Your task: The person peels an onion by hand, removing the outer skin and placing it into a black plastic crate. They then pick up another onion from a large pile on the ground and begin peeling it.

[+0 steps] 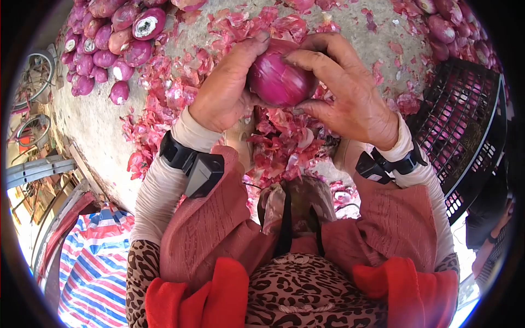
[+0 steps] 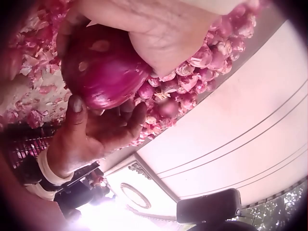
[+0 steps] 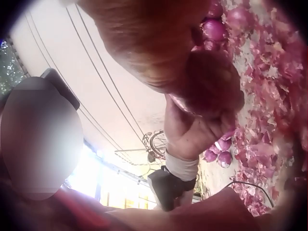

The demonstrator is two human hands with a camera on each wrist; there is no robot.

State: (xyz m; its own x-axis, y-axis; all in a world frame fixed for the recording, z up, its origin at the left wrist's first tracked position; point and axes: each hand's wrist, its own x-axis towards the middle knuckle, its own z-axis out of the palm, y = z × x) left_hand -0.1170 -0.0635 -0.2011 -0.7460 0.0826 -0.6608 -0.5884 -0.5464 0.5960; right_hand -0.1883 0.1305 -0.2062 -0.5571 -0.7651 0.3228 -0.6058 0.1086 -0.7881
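Glossy purple onion (image 1: pixel 282 73), papery skins (image 1: pixel 290 131), black plastic crate (image 1: pixel 456 120), rough concrete ground (image 1: pixel 93 128).

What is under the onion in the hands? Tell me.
Loose red skins on the ground show past the held onion; the spot directly beneath is hidden by it.

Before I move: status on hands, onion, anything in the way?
Left hand and right hand both grip the onion. Onion held over loose skins. Black crate off to the right, touching neither hand.
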